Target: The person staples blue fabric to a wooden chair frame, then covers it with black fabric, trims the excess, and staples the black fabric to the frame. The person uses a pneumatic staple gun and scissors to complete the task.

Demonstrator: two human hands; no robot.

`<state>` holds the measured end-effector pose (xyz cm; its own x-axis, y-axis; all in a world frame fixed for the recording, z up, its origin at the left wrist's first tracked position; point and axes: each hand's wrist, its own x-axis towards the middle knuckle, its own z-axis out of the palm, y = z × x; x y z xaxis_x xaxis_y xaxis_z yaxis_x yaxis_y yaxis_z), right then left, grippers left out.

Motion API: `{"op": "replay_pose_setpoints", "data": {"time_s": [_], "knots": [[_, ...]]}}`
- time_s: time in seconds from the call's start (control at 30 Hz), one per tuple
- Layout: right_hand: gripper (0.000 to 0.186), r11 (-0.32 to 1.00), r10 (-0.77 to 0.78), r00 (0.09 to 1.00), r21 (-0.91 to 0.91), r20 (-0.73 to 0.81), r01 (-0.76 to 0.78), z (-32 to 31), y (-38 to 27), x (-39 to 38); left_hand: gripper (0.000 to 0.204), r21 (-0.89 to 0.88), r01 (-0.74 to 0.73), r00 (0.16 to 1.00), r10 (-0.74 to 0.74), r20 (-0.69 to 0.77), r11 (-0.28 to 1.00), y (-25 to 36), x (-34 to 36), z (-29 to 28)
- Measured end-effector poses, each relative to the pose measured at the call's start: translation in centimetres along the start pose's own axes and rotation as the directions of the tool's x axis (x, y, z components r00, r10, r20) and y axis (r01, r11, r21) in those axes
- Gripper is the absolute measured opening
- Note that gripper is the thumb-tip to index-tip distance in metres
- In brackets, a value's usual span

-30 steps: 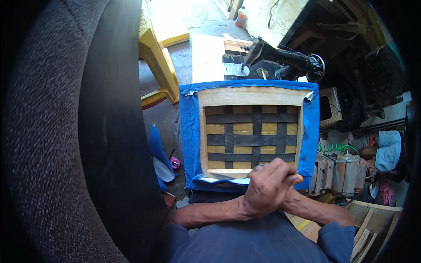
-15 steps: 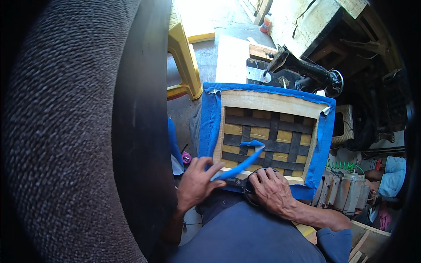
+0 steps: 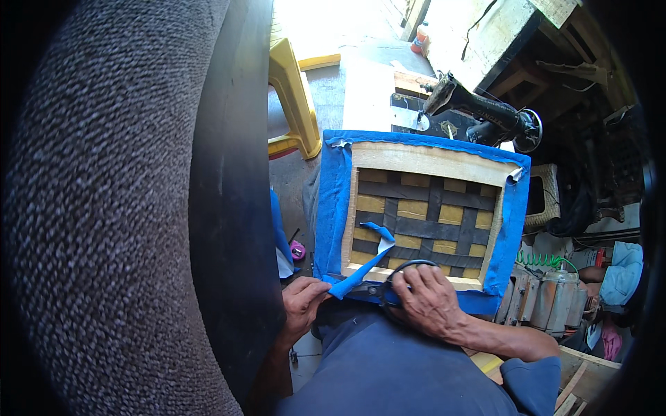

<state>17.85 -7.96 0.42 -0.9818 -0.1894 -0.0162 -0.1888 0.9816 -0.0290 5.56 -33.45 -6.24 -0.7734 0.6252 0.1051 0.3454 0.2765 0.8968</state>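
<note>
A wooden seat frame point(image 3: 416, 161) lies underside up over my lap, wrapped at its edges in blue fabric point(image 3: 512, 229). Dark woven straps point(image 3: 409, 227) cross its opening over yellowish padding. My right hand point(image 3: 431, 299) is closed around the black handles of scissors point(image 3: 390, 294), whose blades point left along the frame's near edge. At the near left corner my left hand point(image 3: 305, 302) pinches the blue fabric beside the blade tips. A narrow blue fabric strip point(image 3: 368, 267) curls from there over the straps, its pale underside partly showing.
Beyond the frame stands a black sewing machine point(image 3: 482, 111). A yellow plastic stool point(image 3: 297, 104) is at the far left, near a large dark panel with grey textured upholstery point(image 3: 104, 208). A pink tape measure point(image 3: 297, 249) lies left of the frame; a metal canister point(image 3: 555, 301) stands right.
My left hand has moved down and left to the corner. The scissors have shifted slightly left, their blades now nearer the corner, and the loose strip has swung left.
</note>
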Motion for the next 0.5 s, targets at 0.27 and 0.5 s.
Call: {"op": "replay_pose_setpoints", "data": {"time_s": [0.27,0.5], "knots": [[0.021,0.998,-0.013,0.971,0.069,0.237,-0.003,0.7,-1.0,2.8,0.014,-0.173,-0.064,0.997,0.054,-0.063,0.983,2.0,1.9,0.1],[0.055,0.914,0.352,0.935,0.234,-0.054,-0.331,-4.1,1.5,0.2,0.037,-0.227,0.019,0.683,-0.179,-0.708,0.974,-4.2,7.6,5.8]]}}
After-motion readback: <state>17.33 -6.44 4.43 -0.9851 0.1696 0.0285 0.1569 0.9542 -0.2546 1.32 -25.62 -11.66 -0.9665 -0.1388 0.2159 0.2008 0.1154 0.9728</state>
